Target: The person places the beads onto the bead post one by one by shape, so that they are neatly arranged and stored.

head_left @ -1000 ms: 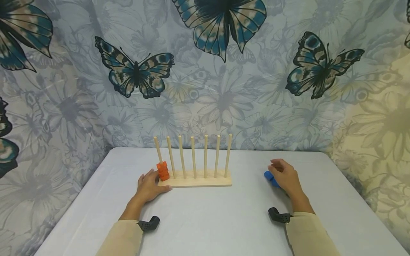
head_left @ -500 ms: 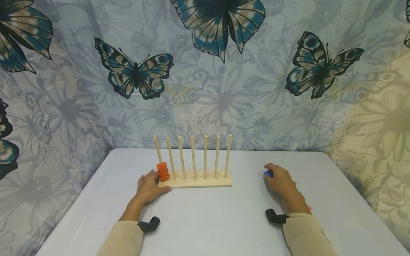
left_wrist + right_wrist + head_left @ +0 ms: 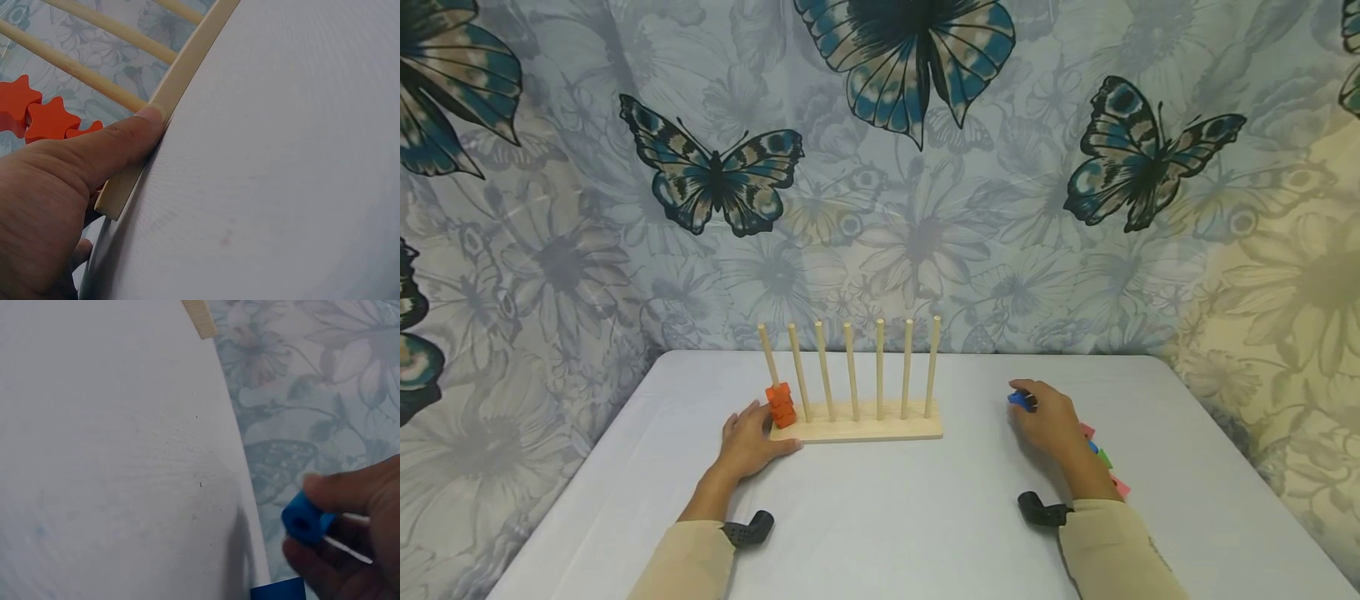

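A wooden peg stand [image 3: 865, 429] with several upright pegs stands on the white table. Orange star-shaped beads [image 3: 780, 406] are stacked on its leftmost peg. My left hand [image 3: 748, 442] grips the stand's left end; in the left wrist view its thumb [image 3: 125, 140] lies along the front edge of the base. To the right of the stand, my right hand [image 3: 1051, 421] pinches a blue bead [image 3: 1021, 401] between thumb and fingers. A hole shows in the end of this blue bead [image 3: 303, 519] in the right wrist view.
Pink, blue and green pieces [image 3: 1103, 458] lie beside my right forearm, partly hidden by it. Another blue piece [image 3: 279, 590] shows at the bottom of the right wrist view. Behind the table [image 3: 880, 517] hangs a butterfly-print cloth [image 3: 917, 242].
My right hand has taken hold of the blue bead and shifted left with it, uncovering coloured pieces by the forearm. The left hand stays on the stand.
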Motion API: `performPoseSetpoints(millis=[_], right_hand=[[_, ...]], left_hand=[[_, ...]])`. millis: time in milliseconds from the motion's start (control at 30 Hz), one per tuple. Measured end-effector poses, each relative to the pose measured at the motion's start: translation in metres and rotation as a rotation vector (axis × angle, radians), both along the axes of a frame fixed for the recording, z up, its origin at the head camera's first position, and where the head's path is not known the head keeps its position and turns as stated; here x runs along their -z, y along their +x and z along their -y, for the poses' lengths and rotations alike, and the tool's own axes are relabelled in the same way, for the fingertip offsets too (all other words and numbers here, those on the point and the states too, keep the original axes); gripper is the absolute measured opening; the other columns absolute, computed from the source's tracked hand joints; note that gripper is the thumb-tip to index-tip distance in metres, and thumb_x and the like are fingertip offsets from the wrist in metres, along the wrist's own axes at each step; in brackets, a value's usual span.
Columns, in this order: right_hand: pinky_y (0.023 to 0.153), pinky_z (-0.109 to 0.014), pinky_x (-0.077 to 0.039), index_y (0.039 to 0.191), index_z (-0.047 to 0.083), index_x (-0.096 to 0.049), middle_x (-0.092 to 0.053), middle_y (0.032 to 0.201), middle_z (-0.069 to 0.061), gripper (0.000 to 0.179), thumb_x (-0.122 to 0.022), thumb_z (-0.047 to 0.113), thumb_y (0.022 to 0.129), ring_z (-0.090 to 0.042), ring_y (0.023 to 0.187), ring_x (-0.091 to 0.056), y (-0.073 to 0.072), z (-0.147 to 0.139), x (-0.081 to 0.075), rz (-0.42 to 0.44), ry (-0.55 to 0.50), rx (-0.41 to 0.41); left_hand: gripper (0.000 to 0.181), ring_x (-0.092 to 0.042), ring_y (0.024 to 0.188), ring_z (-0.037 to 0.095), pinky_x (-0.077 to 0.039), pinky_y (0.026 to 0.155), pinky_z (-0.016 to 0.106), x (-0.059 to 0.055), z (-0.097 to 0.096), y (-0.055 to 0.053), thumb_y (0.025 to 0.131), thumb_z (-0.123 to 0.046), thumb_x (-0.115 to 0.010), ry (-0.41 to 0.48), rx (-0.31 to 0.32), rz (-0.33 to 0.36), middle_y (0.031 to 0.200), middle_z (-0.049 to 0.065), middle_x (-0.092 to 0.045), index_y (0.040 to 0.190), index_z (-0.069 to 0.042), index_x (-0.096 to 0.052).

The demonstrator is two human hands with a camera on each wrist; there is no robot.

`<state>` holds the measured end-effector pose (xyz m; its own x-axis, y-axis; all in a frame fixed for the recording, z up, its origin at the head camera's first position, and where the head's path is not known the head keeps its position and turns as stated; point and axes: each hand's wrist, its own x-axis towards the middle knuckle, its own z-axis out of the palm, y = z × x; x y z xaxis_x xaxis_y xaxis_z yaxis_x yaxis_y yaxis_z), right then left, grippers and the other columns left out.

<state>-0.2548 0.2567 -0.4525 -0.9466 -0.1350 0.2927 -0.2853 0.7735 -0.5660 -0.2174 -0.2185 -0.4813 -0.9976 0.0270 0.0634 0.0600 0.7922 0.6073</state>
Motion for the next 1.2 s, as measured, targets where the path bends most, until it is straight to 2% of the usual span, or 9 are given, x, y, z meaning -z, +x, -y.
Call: performPoseSetpoints(millis=[100, 300, 500, 600, 800, 933, 1067, 1200], right_hand=[[0.078, -0.050, -0.053, 0.125, -0.003, -0.059, -0.062, 0.113, -0.024, 0.039, -0.069, 0.003, 0.087, -0.041, 0.097, -0.063, 0.001, 0.002, -0.003, -0.027, -0.078, -0.001], [0.080, -0.046, -0.054, 0.123, -0.005, -0.061, -0.066, 0.108, -0.021, 0.038, -0.071, 0.002, 0.086, -0.037, 0.098, -0.063, 0.006, 0.008, -0.019, -0.098, -0.182, -0.015], [0.080, -0.024, -0.053, 0.123, -0.005, -0.061, -0.065, 0.110, -0.019, 0.037, -0.070, 0.004, 0.088, -0.032, 0.101, -0.063, 0.018, 0.015, -0.047, -0.086, -0.313, -0.047], [0.082, -0.019, -0.050, 0.125, -0.004, -0.059, -0.063, 0.115, -0.017, 0.038, -0.069, 0.006, 0.089, -0.031, 0.105, -0.061, 0.025, 0.018, -0.060, -0.074, -0.371, -0.070], [0.084, -0.019, -0.049, 0.128, -0.003, -0.057, -0.062, 0.116, -0.017, 0.040, -0.068, 0.006, 0.090, -0.030, 0.107, -0.061, 0.040, 0.025, -0.088, -0.129, -0.417, -0.107], [0.083, -0.018, -0.049, 0.127, -0.003, -0.059, -0.064, 0.114, -0.015, 0.040, -0.069, 0.008, 0.090, -0.019, 0.104, -0.063, 0.046, 0.033, -0.108, -0.182, -0.435, -0.129], [0.083, -0.019, -0.050, 0.121, -0.004, -0.061, -0.064, 0.111, -0.014, 0.035, -0.070, 0.004, 0.088, -0.008, 0.099, -0.062, 0.050, 0.045, -0.124, -0.211, -0.468, -0.179], [0.083, -0.022, -0.051, 0.118, -0.006, -0.061, -0.062, 0.107, -0.015, 0.033, -0.069, -0.003, 0.086, -0.009, 0.097, -0.063, 0.052, 0.059, -0.139, -0.218, -0.520, -0.261]], left_hand=[[0.089, -0.022, 0.139, 0.040, 0.001, 0.110, 0.057, 0.001, 0.000, 0.000, 0.073, -0.046, -0.082, -0.002, -0.001, 0.001, 0.141, 0.024, -0.045, 0.140, 0.001, -0.046], [0.090, -0.022, 0.139, 0.040, 0.001, 0.110, 0.057, 0.001, 0.000, -0.001, 0.073, -0.047, -0.081, -0.006, -0.001, 0.001, 0.141, 0.024, -0.045, 0.140, 0.001, -0.046], [0.089, -0.022, 0.139, 0.040, 0.001, 0.110, 0.057, 0.002, -0.001, -0.001, 0.073, -0.048, -0.081, -0.009, 0.003, 0.005, 0.141, 0.021, -0.046, 0.140, -0.001, -0.048], [0.087, -0.023, 0.139, 0.041, 0.000, 0.110, 0.058, 0.003, 0.000, -0.001, 0.073, -0.049, -0.081, -0.014, 0.002, 0.006, 0.141, 0.020, -0.047, 0.139, -0.002, -0.049], [0.086, -0.023, 0.138, 0.042, -0.001, 0.109, 0.060, 0.003, 0.002, -0.001, 0.073, -0.050, -0.081, -0.015, 0.008, -0.008, 0.140, 0.020, -0.048, 0.138, -0.002, -0.051], [0.085, -0.024, 0.138, 0.043, -0.002, 0.109, 0.060, 0.003, 0.002, 0.000, 0.073, -0.050, -0.081, -0.012, 0.013, -0.013, 0.139, 0.020, -0.049, 0.137, -0.002, -0.051], [0.087, -0.023, 0.138, 0.044, -0.001, 0.109, 0.060, 0.003, 0.002, 0.000, 0.073, -0.050, -0.081, -0.012, 0.012, -0.008, 0.140, 0.022, -0.048, 0.137, 0.000, -0.050], [0.088, -0.023, 0.138, 0.043, -0.001, 0.109, 0.060, 0.003, 0.003, 0.000, 0.073, -0.051, -0.080, -0.015, 0.006, -0.001, 0.140, 0.021, -0.047, 0.138, 0.000, -0.049]])
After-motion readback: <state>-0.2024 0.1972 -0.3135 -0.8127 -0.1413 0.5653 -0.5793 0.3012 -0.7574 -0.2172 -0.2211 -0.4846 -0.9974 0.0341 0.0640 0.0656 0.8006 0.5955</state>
